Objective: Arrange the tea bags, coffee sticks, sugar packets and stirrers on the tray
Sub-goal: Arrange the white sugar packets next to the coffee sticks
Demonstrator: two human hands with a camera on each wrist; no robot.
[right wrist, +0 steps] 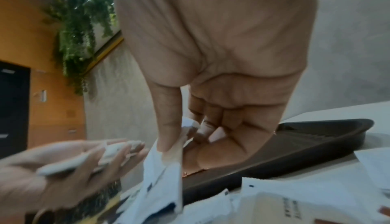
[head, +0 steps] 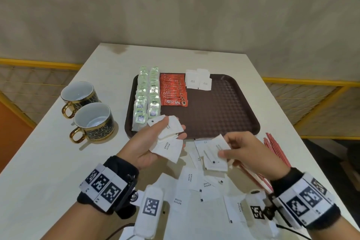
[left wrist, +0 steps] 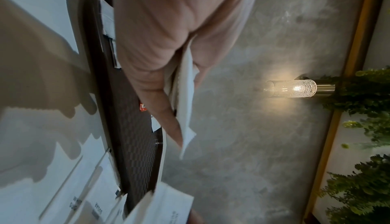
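Note:
A dark brown tray (head: 224,111) holds two rows of green tea bags (head: 148,93), a stack of red coffee sticks (head: 173,89) and a few white sugar packets (head: 197,80) at its back. My left hand (head: 155,140), palm up at the tray's near left corner, holds a fan of several sugar packets (head: 167,138) under the thumb. My right hand (head: 239,150) pinches a few more packets (head: 215,154) just in front of the tray. Loose sugar packets (head: 192,185) lie on the table below both hands. Red stirrers (head: 274,148) lie at the right.
Two dark, gold-trimmed cups (head: 91,121) stand left of the tray on the white table (head: 48,161). A yellow rail (head: 311,82) runs behind the table's edges. The tray's right half is bare.

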